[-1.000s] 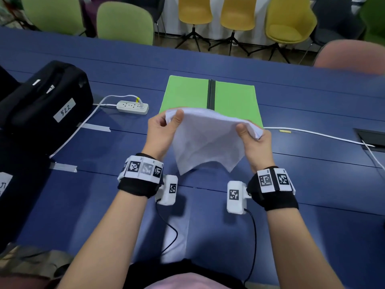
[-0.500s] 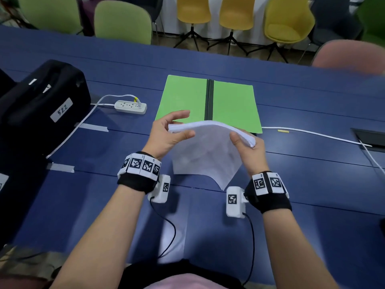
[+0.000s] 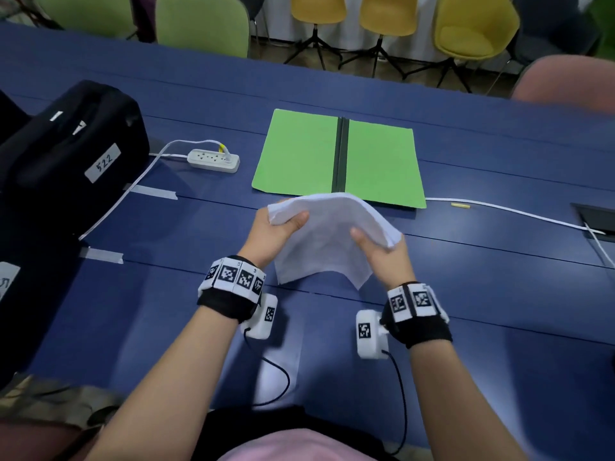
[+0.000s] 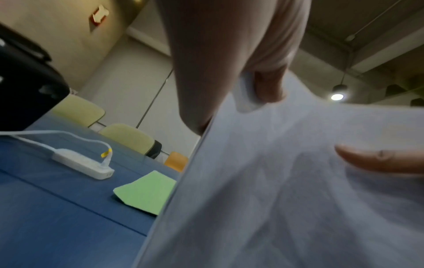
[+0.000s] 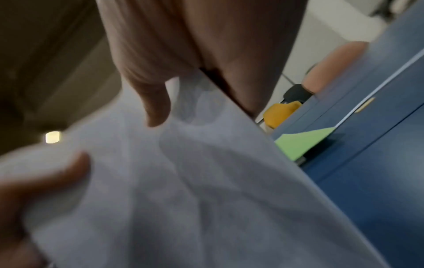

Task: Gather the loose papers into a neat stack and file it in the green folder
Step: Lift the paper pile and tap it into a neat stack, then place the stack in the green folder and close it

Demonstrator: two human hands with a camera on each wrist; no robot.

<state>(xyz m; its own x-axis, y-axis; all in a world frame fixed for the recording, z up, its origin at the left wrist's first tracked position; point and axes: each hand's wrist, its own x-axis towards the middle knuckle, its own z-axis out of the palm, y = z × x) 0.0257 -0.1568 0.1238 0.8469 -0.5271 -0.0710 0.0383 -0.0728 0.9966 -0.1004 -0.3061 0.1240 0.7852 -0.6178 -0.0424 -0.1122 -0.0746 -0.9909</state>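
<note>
Head view: the paper stack (image 3: 327,237) is held above the blue table (image 3: 499,294), pinched at its far-left corner by the left hand (image 3: 278,232) and at its far-right corner by the right hand (image 3: 382,252). Thumbs are seen on the near face, and the other fingers are hidden behind the sheets. The stack is bowed, its top edge running left-right, with the lower corners hanging down toward the table; whether they touch it cannot be told. The green folder (image 3: 299,151) is laid open flat just beyond the stack, with its black spine (image 3: 340,154) running near-far. Folder direction from both hands: straight ahead, far side. The right hand is judged slightly nearer the right leaf, the left hand nearer the left leaf. The stack's long edge lies across the spine rather than along it, so a turn is judged likely to be needed before filing.

Left wrist view: the stack corner (image 4: 246,98) is seen clamped under the thumb; a corner of the folder (image 4: 146,192) is seen on the table to the far side, past the stack's left edge. A power strip (image 4: 80,163) lies well to the left of it.

Right wrist view: the stack (image 5: 183,181) is seen pinched by a curled thumb, with finger shadows showing through the sheets. The folder's near-right corner (image 5: 302,143) is seen past the stack's right edge. Blur is heavy.
</note>
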